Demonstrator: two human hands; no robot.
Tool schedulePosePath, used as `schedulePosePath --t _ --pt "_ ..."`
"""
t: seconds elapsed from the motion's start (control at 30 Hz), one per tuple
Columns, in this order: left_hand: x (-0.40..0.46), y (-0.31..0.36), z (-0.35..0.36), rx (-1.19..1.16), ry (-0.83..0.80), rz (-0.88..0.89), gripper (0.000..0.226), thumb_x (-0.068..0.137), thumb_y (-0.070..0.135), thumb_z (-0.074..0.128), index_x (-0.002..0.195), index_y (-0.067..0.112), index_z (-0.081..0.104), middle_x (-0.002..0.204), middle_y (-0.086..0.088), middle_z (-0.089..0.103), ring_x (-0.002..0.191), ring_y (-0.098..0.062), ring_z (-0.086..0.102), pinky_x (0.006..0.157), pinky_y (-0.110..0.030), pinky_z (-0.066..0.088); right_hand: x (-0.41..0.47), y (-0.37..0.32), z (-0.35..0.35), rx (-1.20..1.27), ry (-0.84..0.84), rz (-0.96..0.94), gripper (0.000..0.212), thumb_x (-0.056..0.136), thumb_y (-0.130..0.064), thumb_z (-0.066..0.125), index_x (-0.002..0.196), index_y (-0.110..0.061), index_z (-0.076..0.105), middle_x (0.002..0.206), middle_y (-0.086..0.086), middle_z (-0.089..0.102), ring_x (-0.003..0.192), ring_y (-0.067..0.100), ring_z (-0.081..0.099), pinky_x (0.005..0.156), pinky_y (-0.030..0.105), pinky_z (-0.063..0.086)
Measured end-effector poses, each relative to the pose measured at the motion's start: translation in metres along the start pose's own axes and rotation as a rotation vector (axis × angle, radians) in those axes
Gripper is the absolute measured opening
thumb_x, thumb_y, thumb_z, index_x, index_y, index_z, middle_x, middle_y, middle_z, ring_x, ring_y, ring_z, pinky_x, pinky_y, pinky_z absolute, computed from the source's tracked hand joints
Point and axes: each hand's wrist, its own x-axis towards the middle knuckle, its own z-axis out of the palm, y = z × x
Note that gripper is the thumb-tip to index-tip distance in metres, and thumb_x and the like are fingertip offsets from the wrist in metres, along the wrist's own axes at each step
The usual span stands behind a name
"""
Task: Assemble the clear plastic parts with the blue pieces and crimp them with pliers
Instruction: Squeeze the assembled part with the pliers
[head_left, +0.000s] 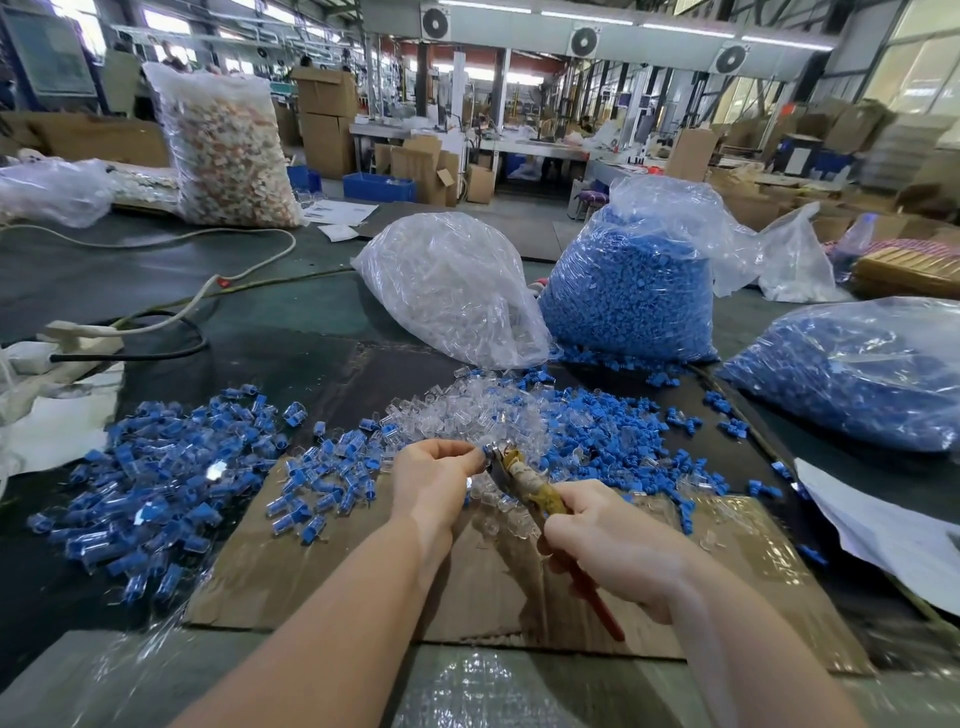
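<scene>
Above the far edge of the cardboard sheet (322, 561), a small blue-and-clear piece (487, 451) is pinched between the curled fingertips of the left hand (434, 480) and sits at the nose of the pliers (524, 480); whether the pliers' tip is already biting on it is hard to tell. The right hand (608, 545) wraps its fingers round the pliers' handles, one handle showing red below the palm. Just beyond the cardboard lies a loose heap of clear plastic parts (467, 410), with scattered blue pieces (613, 431) to its right. Left of the cardboard spreads a pile of assembled pieces (171, 467), blue inside clear. Farther behind the cardboard stand a bag of clear parts (452, 291) and a bag of blue pieces (634, 291), touching each other, and another blue-filled bag (857, 369) lies off to the right.
</scene>
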Motion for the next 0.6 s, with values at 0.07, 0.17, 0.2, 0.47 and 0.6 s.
schedulePosePath --t 0.07,0.17,0.2,0.47,0.6 --pt "0.000 -0.002 0.000 0.009 -0.003 0.008 0.006 0.084 0.007 0.065 0.081 0.013 0.065 0.080 -0.001 0.064 0.073 -0.006 0.054 0.056 -0.021 0.035 0.000 0.001 0.002 -0.028 0.014 -0.007 0.018 0.087 -0.005 0.042 0.072 -0.015 0.041 0.072 0.008 0.042 0.067 0.020 0.038 0.061 0.035 0.030" --pt "0.003 -0.007 -0.001 0.005 0.011 0.017 0.006 0.084 0.008 0.065 0.082 0.013 0.066 0.080 -0.002 0.065 0.078 -0.012 0.058 0.064 -0.025 0.045 -0.001 0.001 0.006 -0.034 0.060 -0.033 0.018 0.084 -0.007 0.048 0.071 -0.018 0.047 0.064 -0.001 0.045 0.051 0.011 0.040 0.051 0.026 0.033" --pt "0.005 -0.008 -0.004 0.020 0.022 0.037 0.006 0.084 0.009 0.066 0.082 0.014 0.066 0.080 -0.002 0.065 0.077 -0.012 0.059 0.064 -0.025 0.045 -0.002 0.002 0.007 -0.024 0.082 -0.046 0.014 0.084 -0.007 0.051 0.075 -0.019 0.052 0.063 -0.003 0.047 0.046 0.006 0.040 0.047 0.021 0.033" --pt "0.026 -0.019 -0.052 0.912 0.365 0.424 0.009 0.091 0.028 0.058 0.095 0.031 0.065 0.090 0.010 0.063 0.073 -0.008 0.050 0.053 -0.021 0.035 0.006 0.030 -0.001 -0.407 0.540 0.069 0.063 0.087 -0.024 0.058 0.144 -0.019 0.032 0.116 0.003 0.045 0.118 0.023 0.039 0.102 0.040 0.035" --pt "0.032 -0.027 -0.068 1.078 0.388 0.483 0.016 0.091 0.026 0.058 0.101 0.031 0.069 0.096 0.006 0.062 0.089 -0.017 0.050 0.082 -0.033 0.038 0.008 0.043 -0.005 -0.548 0.622 0.151 0.062 0.090 -0.034 0.055 0.144 -0.021 0.029 0.121 0.006 0.043 0.119 0.024 0.037 0.100 0.041 0.035"
